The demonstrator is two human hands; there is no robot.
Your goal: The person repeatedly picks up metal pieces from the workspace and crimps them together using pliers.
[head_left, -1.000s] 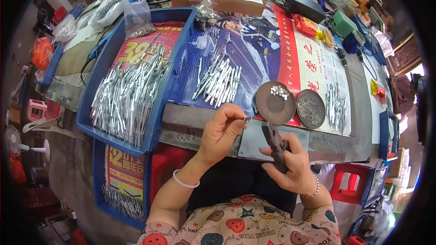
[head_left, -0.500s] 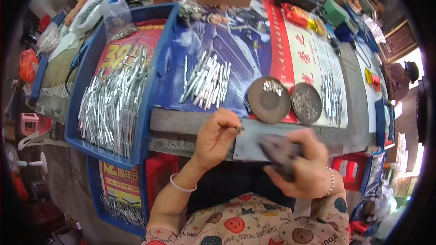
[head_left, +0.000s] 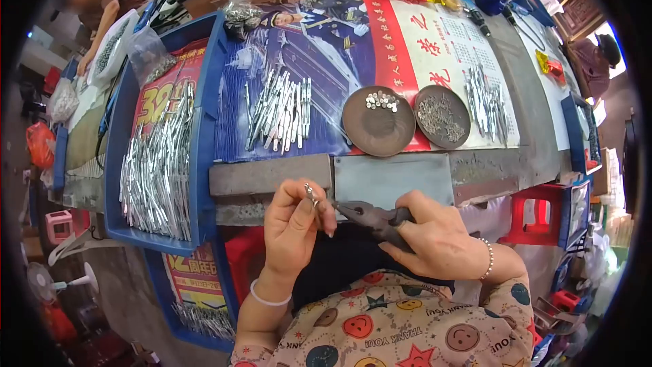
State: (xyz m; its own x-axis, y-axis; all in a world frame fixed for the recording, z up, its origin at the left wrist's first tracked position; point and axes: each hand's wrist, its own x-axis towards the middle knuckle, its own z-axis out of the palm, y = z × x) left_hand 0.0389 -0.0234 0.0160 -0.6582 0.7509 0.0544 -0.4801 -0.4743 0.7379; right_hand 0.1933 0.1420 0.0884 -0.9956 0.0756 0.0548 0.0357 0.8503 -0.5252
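Head view. We note a small metal piece (head_left: 311, 194) pinched in the left hand (head_left: 293, 228), just off the near edge of the desk (head_left: 272, 175). Its long axis runs near upright, tilted a little, upper end toward the desk; it is shiny, thin, too small for us to tell its shape further.

Pliers (head_left: 372, 218) lie in the right hand (head_left: 435, 241), long axis across the near edge, nose pointing left toward the metal piece and stopping just short of the left fingers. Dark, matte metal, tapering nose; whether the nose is parted we cannot tell.

Left hand: thumb and forefinger closed narrow on the piece, other fingers curled. Right hand: wrapped round the pliers' handles, fingers loosely bent.

On the desk, a bundle of bright metal strips (head_left: 278, 112) lies mid-surface on a printed poster. Toward the near edge sit two round dark dishes: the left dish (head_left: 377, 129) with a few pale studs, the right dish (head_left: 442, 117) with fine wiry bits. A blue tray (head_left: 212, 88) at the left edge holds a heap of long silvery strips.
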